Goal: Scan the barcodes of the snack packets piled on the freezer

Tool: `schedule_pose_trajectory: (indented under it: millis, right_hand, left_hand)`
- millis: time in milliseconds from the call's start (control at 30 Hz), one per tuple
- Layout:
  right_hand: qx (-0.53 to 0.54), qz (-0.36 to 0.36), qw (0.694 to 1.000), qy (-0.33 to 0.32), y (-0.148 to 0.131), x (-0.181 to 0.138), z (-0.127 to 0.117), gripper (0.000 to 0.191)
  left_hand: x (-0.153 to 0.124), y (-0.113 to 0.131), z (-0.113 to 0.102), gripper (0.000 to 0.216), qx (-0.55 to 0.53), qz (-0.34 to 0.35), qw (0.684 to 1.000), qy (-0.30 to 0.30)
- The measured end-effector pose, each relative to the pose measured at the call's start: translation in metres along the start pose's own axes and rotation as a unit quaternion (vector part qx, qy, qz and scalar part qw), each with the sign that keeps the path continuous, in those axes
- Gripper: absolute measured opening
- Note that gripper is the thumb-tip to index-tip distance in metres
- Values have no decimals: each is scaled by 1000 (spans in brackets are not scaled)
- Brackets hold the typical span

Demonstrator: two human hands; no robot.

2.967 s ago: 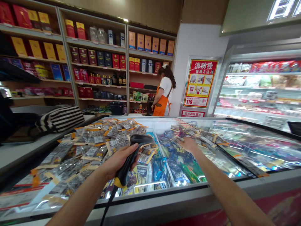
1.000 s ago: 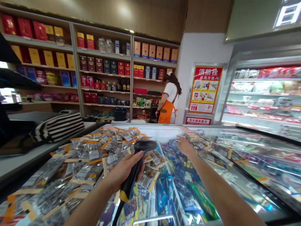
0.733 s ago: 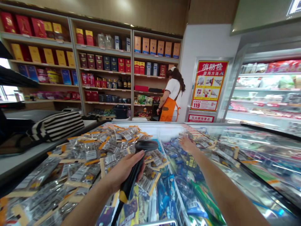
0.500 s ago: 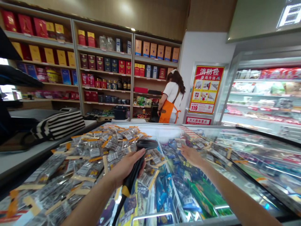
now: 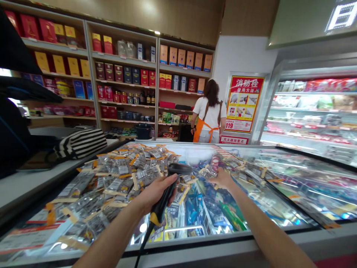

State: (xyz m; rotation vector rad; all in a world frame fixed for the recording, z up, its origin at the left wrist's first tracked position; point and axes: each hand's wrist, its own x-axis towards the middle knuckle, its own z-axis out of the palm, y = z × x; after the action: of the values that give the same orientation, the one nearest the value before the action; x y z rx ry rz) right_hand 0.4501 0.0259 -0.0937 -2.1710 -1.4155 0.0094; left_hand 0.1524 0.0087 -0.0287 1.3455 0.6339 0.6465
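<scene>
Head view: black-and-yellow handheld scanner point(image 5: 166, 195) in the left hand point(image 5: 156, 190), small clear plastic packet point(image 5: 208, 171) in the right hand point(image 5: 224, 178)

A long white-framed, glass-topped chest freezer point(image 5: 212, 254) fills the lower half of the frame. Under its glass, a white wire divider point(image 5: 205, 217) stands between glossy blue packs point(image 5: 195, 204) with yellow-and-white packs point(image 5: 170, 219) on its left and a slim green pack point(image 5: 231, 216) on its right. On the glass, a broad heap of orange-edged clear packets point(image 5: 119, 167) spreads across the left of the frame; a smaller group of similar packets point(image 5: 252, 173) lies right of centre. Wooden shelving point(image 5: 93, 74) at upper left holds red, yellow and dark boxes point(image 5: 118, 72); a lit open-front refrigerator point(image 5: 320, 66) at right holds bagged goods point(image 5: 329, 85).

Just right of the frame's centre, the small packet is pinched in the right hand's fingertips. It looks crumpled and see-through, its markings too blurred to read. The left hand wraps the scanner's handle, thumb lying below its broad black head; a dark cable point(image 5: 145, 238) runs from the yellow-banded base to the bottom edge.
</scene>
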Motion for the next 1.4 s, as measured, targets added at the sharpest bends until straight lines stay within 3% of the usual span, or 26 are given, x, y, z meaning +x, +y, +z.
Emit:
schedule_pose_trajectory:
  millis: [100,233,400,767,967,1200,1400]
  right_hand:
    - [76,7,996,52,-14,-5,8,43]
    - [189,-38,980,56,-24,-11,10,44]
    - [260,-40,962,70,-20,-12,10,44]
    - [222,-44,971,75,-15,-7,13,46]
    - [229,-22,970,74,-16,-5,16,50]
    - [214,7,974,69,-59,3,14,43]
    - [164,-87,982,-16,-103,2,36,33]
  left_hand:
    - [-5,0,-2,33,-6,-12,1000,12]
    - [-12,3,-6,33,-22,-18,999,35]
    - [-15,5,-7,33,-27,-16,999,26]
    - [-19,8,-4,31,-19,-16,1000,1]
    - [-19,9,-9,30,-25,-1,999,26]
    - [-26,17,-18,30,-29,-6,996,82]
    - [-26,12,-19,33,-9,-10,995,97]
